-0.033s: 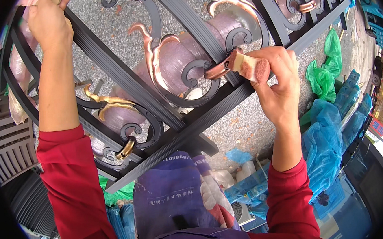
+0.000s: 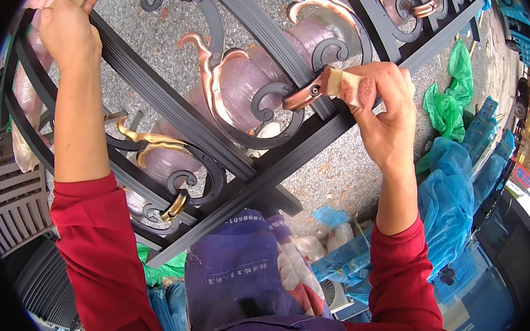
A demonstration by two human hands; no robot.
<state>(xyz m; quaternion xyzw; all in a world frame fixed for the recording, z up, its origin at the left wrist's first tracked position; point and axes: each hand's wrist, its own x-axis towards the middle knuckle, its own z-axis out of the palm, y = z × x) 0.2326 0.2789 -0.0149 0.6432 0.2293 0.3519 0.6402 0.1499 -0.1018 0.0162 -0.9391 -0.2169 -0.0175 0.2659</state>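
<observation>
My right hand (image 2: 386,109) pinches a small sponge (image 2: 353,89), pale yellow with copper-brown stains. The sponge's left end sits at the tip of a copper-coloured collar (image 2: 300,98) on a black metal railing (image 2: 213,138), where a round screw head shows. Whether they touch I cannot tell. Black scrolls and copper or gold leaf ornaments (image 2: 211,76) fill the railing between its ribbed bars. At the upper left my left hand (image 2: 71,34) is closed beside a bar, with a pale tan edge of something between its fingers, cut off by the picture's border.
Under the railing lies a long roll in clear plastic wrap (image 2: 258,73) on grey ground. Green plastic (image 2: 452,98) and blue netting (image 2: 448,194) lie to the right. Grey-brown slatted panels (image 2: 15,197) stand at left. A purple apron (image 2: 233,274) covers my front.
My right hand has shifted the sponge slightly right, off the collar's tip, so the round screw head shows more fully. The left hand and railing look unmoved.
</observation>
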